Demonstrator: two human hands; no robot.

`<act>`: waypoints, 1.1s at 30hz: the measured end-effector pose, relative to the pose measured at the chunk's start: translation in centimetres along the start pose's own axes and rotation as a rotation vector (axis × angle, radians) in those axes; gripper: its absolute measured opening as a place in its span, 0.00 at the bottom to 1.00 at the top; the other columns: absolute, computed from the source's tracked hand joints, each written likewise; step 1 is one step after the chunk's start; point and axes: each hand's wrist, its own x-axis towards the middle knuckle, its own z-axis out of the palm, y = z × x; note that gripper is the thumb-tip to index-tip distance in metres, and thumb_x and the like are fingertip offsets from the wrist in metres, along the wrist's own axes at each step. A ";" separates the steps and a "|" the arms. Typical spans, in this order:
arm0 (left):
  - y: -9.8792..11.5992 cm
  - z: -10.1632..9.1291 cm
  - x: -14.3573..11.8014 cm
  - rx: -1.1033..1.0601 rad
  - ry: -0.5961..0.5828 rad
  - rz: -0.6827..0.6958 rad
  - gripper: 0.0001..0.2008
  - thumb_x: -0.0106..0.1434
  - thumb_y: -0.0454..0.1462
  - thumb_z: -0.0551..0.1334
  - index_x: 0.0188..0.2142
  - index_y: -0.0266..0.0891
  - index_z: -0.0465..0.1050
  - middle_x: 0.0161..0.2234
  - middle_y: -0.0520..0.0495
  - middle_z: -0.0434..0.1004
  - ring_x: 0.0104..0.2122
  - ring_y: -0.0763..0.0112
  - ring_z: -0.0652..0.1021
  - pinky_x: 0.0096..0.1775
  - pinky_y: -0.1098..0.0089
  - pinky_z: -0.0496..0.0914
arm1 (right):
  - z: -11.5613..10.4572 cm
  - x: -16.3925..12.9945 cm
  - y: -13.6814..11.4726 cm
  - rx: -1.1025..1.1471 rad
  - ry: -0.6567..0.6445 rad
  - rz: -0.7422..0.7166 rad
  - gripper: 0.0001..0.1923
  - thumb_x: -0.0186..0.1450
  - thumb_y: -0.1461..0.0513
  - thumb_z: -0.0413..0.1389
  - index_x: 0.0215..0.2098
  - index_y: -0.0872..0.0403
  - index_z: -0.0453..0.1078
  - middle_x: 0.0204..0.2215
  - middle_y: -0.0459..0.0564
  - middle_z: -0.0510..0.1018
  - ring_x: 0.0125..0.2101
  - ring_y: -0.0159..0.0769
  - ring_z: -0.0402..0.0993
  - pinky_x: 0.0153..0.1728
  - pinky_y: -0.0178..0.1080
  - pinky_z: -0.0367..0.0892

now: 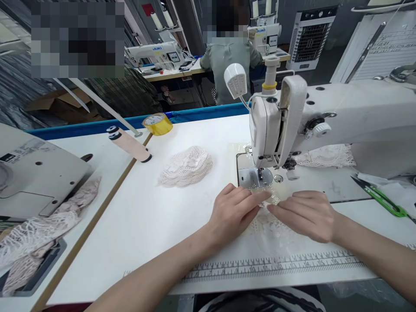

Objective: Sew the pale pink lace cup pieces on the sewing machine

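Just in front of the needle plate of a white sewing machine, both hands meet over a pale lace piece. My left hand has its thumb and forefinger closed on the lace edge. From the other side, my right hand pinches the same edge, its fingertips close to the left ones. The lace spreads toward me, partly hidden under the hands. A presser foot sits right beyond the fingertips. To the left lies a stack of lace pieces.
A yellow tape roll and a pink thread cone lie at the back left. Green thread snips and more lace are at the right. A printed ruler runs along the front edge. Other people sit beyond.
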 end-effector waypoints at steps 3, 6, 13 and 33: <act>0.1 0.1 -0.1 -0.036 -0.008 -0.056 0.11 0.63 0.28 0.58 0.45 0.40 0.69 0.26 0.55 0.74 0.23 0.78 0.71 0.29 0.71 0.58 | -0.2 0.3 -0.1 -0.014 -0.003 -0.056 0.04 0.60 0.73 0.58 0.33 0.62 0.72 0.21 0.47 0.76 0.21 0.29 0.69 0.18 0.34 0.62; 0.1 0.2 -0.3 -0.088 -0.012 -0.114 0.07 0.63 0.28 0.58 0.39 0.39 0.71 0.27 0.54 0.76 0.23 0.79 0.72 0.30 0.70 0.58 | -0.1 0.4 -0.1 -0.030 -0.003 -0.085 0.04 0.58 0.74 0.59 0.30 0.62 0.72 0.19 0.47 0.75 0.20 0.28 0.67 0.19 0.34 0.61; 1.9 -2.0 1.3 -0.644 -0.375 -0.545 0.03 0.59 0.34 0.64 0.29 0.38 0.74 0.25 0.53 0.75 0.27 0.76 0.73 0.31 0.73 0.63 | -3.6 2.0 -0.8 0.280 -0.270 0.241 0.07 0.66 0.68 0.53 0.30 0.55 0.70 0.17 0.40 0.70 0.16 0.25 0.61 0.19 0.33 0.56; 0.0 1.4 -0.2 0.254 -0.177 0.029 0.06 0.65 0.33 0.59 0.41 0.39 0.73 0.41 0.51 0.78 0.41 0.67 0.74 0.38 0.65 0.62 | 2.2 0.3 2.1 -0.079 -0.614 0.603 0.14 0.69 0.62 0.46 0.38 0.51 0.74 0.27 0.46 0.78 0.21 0.29 0.66 0.20 0.34 0.45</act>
